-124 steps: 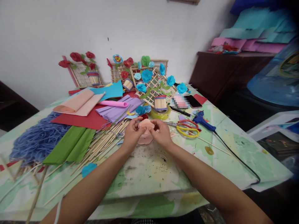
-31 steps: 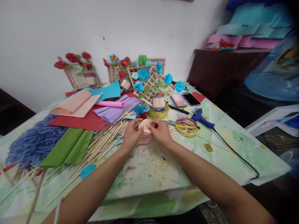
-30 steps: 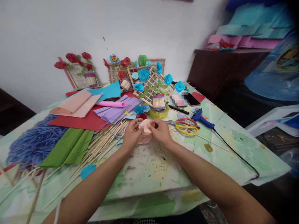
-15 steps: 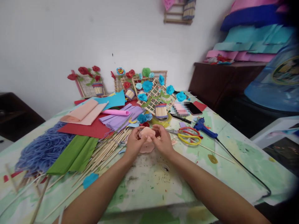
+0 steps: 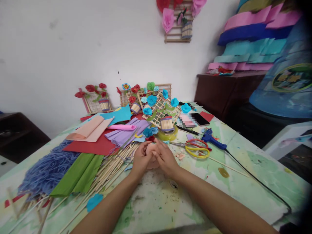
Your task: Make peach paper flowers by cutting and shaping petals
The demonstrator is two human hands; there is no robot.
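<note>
Between my two hands is a peach paper piece [image 5: 153, 163] with a rounded, scalloped edge, like a cut petal shape. My left hand [image 5: 141, 158] grips its left side, thumb on top. My right hand [image 5: 166, 158] covers its right side, with thumb and fingers pressed on the paper. Part of the piece is hidden under the fingers. Just right of my hands lie scissors [image 5: 197, 150] with red and yellow handles, and small peach scraps [image 5: 180, 156]. Bamboo sticks [image 5: 114, 162] lie to the left of my left hand.
A blue glue gun [image 5: 214, 140] with a black cord lies at right. Blue yarn [image 5: 48, 169], green paper [image 5: 78, 175], purple paper [image 5: 126, 131] and peach sheets [image 5: 90, 128] spread at left. Stick trellises with paper flowers [image 5: 161, 110] stand behind, near a phone [image 5: 200, 119] and yellow tape [image 5: 168, 134].
The view has tilted up, so the scene sits lower. My right hand has moved over more of the peach paper, its fingers now closer to my left hand.
</note>
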